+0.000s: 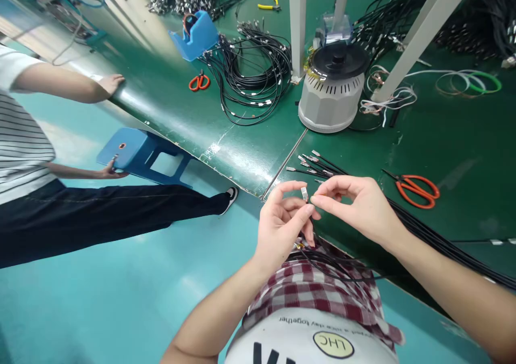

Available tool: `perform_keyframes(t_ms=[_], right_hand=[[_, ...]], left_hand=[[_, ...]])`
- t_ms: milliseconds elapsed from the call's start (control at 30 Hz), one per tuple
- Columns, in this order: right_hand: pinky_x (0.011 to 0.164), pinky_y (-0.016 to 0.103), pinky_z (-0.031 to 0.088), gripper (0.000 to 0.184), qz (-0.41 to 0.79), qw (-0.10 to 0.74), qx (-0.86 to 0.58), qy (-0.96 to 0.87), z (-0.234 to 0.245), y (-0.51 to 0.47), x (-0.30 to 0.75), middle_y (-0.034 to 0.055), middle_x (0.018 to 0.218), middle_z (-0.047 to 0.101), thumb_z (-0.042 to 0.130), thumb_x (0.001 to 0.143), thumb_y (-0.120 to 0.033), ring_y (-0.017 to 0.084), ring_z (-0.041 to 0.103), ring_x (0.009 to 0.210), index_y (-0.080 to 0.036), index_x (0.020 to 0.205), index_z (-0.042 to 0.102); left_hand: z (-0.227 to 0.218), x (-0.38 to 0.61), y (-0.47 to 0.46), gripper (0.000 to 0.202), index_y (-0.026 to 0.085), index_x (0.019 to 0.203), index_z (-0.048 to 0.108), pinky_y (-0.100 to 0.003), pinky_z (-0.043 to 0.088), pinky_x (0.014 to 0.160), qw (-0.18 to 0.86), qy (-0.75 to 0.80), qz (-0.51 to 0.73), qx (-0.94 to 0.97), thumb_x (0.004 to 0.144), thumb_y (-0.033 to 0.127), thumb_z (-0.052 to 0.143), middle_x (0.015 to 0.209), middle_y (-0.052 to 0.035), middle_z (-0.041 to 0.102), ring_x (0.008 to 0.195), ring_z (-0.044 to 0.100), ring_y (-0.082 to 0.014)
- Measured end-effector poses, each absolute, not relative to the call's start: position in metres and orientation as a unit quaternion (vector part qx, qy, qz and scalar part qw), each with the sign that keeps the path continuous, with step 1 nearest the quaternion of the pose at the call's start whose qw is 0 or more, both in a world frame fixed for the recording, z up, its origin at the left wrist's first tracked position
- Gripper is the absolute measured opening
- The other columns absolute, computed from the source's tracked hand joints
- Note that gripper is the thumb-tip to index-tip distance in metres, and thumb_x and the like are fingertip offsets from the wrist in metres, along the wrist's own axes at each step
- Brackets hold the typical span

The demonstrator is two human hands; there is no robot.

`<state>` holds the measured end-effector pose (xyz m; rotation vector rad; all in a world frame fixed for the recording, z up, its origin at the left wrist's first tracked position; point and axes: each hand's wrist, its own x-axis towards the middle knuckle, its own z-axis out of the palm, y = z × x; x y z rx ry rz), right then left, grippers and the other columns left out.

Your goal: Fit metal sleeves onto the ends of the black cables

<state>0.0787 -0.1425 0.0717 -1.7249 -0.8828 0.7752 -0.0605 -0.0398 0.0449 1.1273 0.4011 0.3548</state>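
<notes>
Just off the table's front edge, my left hand (288, 216) pinches a black cable close to its end. A small white and silver connector (305, 193) tips that cable and points upward between my hands. My right hand (349, 200) has thumb and forefinger pressed together right beside the connector; what they hold, if anything, is too small to make out. More black cables (322, 264) lie across my lap on a red checked cloth. Behind my fingers, a bundle of black cables with metal-tipped ends (312, 162) rests on the green table (242, 149).
Orange-handled scissors (417, 190) lie at right, a smaller orange pair (199, 81) farther back. A grey round machine (332, 92) stands near white posts (297, 25). Coiled cables (258, 73) and a blue tape dispenser (195, 35) lie behind. At left, a person (24, 133) holds a blue stool (137, 151).
</notes>
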Motion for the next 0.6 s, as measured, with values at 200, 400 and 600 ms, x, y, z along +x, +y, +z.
perform_keyframes(t_ms=[200,400,600], right_hand=[[0.070,0.022,0.049,0.019,0.350,0.509,-0.701,-0.357,0.0707,-0.1420,0.0775,0.0025,0.077,0.068,0.073,0.081,-0.034,0.012,0.061,0.072,-0.015,0.080,0.070],[0.070,0.021,0.049,0.012,0.371,0.514,-0.691,-0.347,0.0704,-0.1418,0.0775,0.0006,0.076,0.067,0.075,0.078,-0.025,0.011,0.060,0.072,-0.016,0.079,0.069],[0.072,0.021,0.049,0.010,0.381,0.513,-0.684,-0.352,0.0720,-0.1425,0.0783,0.0001,0.074,0.066,0.074,0.078,-0.023,0.010,0.059,0.071,-0.015,0.078,0.068]], left_hand=[[0.0457,-0.0625,-0.0410,0.039,0.019,0.124,0.043,-0.025,0.051,0.044,0.813,0.190,0.165,0.526,0.092,0.026,0.064,0.081,-0.0035,0.064,0.046,0.058,-0.0129],[0.0455,-0.0636,-0.0414,0.037,0.019,0.124,0.045,-0.027,0.052,0.044,0.812,0.190,0.158,0.529,0.092,0.025,0.064,0.081,-0.0034,0.064,0.047,0.059,-0.0136],[0.0468,-0.0636,-0.0417,0.036,0.019,0.123,0.047,-0.028,0.052,0.044,0.813,0.188,0.158,0.527,0.091,0.025,0.065,0.084,-0.0048,0.066,0.047,0.059,-0.0139]])
